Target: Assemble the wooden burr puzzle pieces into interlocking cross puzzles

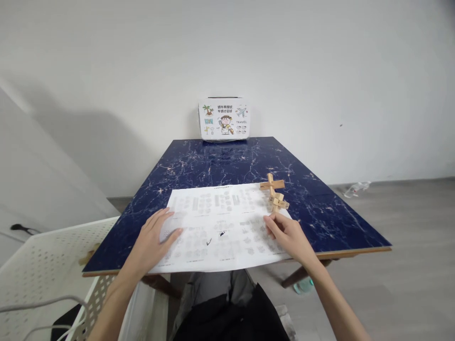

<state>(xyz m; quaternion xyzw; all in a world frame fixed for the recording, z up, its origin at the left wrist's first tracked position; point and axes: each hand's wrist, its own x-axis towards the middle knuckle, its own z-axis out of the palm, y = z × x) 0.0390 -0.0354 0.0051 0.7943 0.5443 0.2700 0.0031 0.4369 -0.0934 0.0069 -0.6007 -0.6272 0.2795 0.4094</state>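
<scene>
A large white printed sheet (220,222) lies on the near half of a dark blue marbled table (227,161). My left hand (156,237) rests flat on the sheet's left side, fingers spread, holding nothing. My right hand (287,232) lies on the sheet's right side with fingers loosely curled, just short of a wooden interlocking block puzzle (275,194). The puzzle stands at the sheet's far right corner, a cross-shaped piece on top of several small blocks. Neither hand touches it.
A white box with cartoon travel pictures (223,119) stands at the table's far edge against the wall. A white perforated basket (46,265) sits low at the left with a cable over it. Grey floor stretches to the right, with a clear wrapper (353,188) by the wall.
</scene>
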